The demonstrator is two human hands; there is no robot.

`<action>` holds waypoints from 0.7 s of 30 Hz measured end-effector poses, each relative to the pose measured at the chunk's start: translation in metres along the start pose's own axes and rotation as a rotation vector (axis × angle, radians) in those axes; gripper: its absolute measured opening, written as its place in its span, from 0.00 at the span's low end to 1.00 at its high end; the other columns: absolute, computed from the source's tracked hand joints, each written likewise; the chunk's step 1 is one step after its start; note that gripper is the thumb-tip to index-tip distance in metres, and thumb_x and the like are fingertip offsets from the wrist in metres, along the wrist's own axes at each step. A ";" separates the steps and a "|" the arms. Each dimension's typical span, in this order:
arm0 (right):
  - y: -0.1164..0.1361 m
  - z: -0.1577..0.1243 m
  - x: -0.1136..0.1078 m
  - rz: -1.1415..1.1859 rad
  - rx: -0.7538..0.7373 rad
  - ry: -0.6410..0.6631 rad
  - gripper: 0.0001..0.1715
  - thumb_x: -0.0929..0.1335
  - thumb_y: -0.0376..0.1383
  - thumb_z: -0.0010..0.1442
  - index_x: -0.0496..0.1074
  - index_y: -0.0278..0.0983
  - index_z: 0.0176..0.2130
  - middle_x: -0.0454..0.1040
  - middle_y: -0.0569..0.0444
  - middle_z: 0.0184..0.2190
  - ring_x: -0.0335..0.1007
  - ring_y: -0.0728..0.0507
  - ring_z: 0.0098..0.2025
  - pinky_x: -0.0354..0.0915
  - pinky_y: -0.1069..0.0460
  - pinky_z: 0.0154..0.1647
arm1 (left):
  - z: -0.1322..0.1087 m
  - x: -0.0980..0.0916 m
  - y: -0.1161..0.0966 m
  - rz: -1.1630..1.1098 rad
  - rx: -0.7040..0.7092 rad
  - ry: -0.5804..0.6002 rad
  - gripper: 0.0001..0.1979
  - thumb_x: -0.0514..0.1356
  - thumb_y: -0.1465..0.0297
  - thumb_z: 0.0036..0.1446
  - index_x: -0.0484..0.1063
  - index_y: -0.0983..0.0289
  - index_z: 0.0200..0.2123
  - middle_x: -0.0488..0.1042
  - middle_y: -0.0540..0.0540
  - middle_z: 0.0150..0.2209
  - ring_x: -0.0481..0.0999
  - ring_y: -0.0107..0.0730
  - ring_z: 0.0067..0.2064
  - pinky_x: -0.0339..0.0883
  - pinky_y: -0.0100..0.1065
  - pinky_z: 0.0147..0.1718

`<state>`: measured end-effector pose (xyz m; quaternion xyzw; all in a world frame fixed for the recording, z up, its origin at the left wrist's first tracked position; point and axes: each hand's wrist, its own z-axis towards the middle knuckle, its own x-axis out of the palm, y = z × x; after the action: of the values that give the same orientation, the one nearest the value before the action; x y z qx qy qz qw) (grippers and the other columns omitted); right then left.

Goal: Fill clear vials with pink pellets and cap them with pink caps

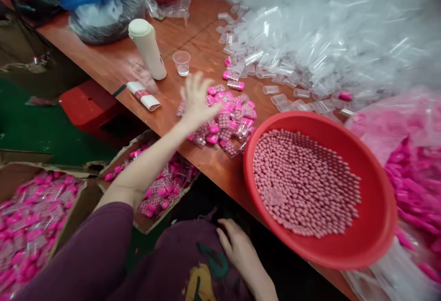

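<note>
My left hand (199, 99) reaches over the table with its fingers spread, holding nothing. Just beyond and under it lies a heap of small clear tubes with bright pink caps (225, 119), filled with pink beads. My right hand (237, 248) rests low against the front of my purple shirt; its fingers look loosely stretched, with nothing visible in them. To the right, a wide red basin (377, 190) holds a mass of round pink beads (303, 181), and a clear tube (273, 196) seems to lie among them.
Loose clear tubes (303, 43) are piled along the wall. A white tumbler (149, 48), a clear cup (182, 63) and a folded packet (144, 96) stand or lie left. Pink caps (413, 177) fill a bag at right. Cardboard boxes (74, 200) of filled tubes sit below the edge.
</note>
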<state>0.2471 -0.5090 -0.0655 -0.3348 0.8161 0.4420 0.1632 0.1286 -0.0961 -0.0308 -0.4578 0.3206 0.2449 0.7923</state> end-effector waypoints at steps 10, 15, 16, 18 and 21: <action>0.008 0.011 0.007 -0.061 -0.420 -0.460 0.14 0.65 0.36 0.76 0.77 0.37 0.55 0.83 0.43 0.48 0.85 0.38 0.50 0.82 0.44 0.53 | -0.037 0.018 -0.082 0.276 0.155 0.440 0.36 0.66 0.48 0.64 0.72 0.55 0.71 0.63 0.65 0.76 0.53 0.75 0.78 0.40 0.82 0.72; 0.060 0.091 -0.026 -0.156 -0.527 -0.832 0.31 0.64 0.38 0.75 0.60 0.35 0.73 0.65 0.31 0.73 0.60 0.31 0.78 0.64 0.30 0.75 | -0.049 0.004 -0.073 0.239 0.116 0.432 0.33 0.66 0.50 0.64 0.73 0.52 0.69 0.66 0.62 0.75 0.60 0.69 0.75 0.50 0.79 0.71; 0.068 0.111 -0.033 -0.144 -0.486 -0.839 0.35 0.64 0.40 0.75 0.56 0.32 0.75 0.55 0.27 0.77 0.50 0.29 0.82 0.60 0.27 0.77 | -0.049 0.000 -0.070 0.217 0.120 0.441 0.33 0.66 0.49 0.64 0.73 0.52 0.69 0.64 0.62 0.76 0.60 0.69 0.75 0.48 0.79 0.72; 0.077 0.147 -0.045 -0.115 -0.400 -0.866 0.43 0.65 0.45 0.73 0.50 0.29 0.76 0.44 0.23 0.80 0.41 0.26 0.84 0.54 0.23 0.78 | -0.044 -0.009 -0.057 0.168 0.110 0.409 0.33 0.65 0.47 0.64 0.74 0.51 0.69 0.61 0.60 0.78 0.57 0.67 0.77 0.42 0.78 0.74; 0.082 0.187 -0.058 -0.115 -0.292 -0.933 0.54 0.70 0.56 0.67 0.51 0.31 0.76 0.43 0.23 0.80 0.38 0.22 0.83 0.47 0.19 0.77 | -0.028 -0.021 -0.023 0.109 -0.047 0.268 0.33 0.66 0.46 0.62 0.76 0.49 0.67 0.59 0.58 0.79 0.50 0.68 0.80 0.34 0.78 0.75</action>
<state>0.2269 -0.2991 -0.0867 -0.1652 0.5655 0.6449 0.4868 0.1224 -0.1340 -0.0128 -0.4866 0.4420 0.2315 0.7171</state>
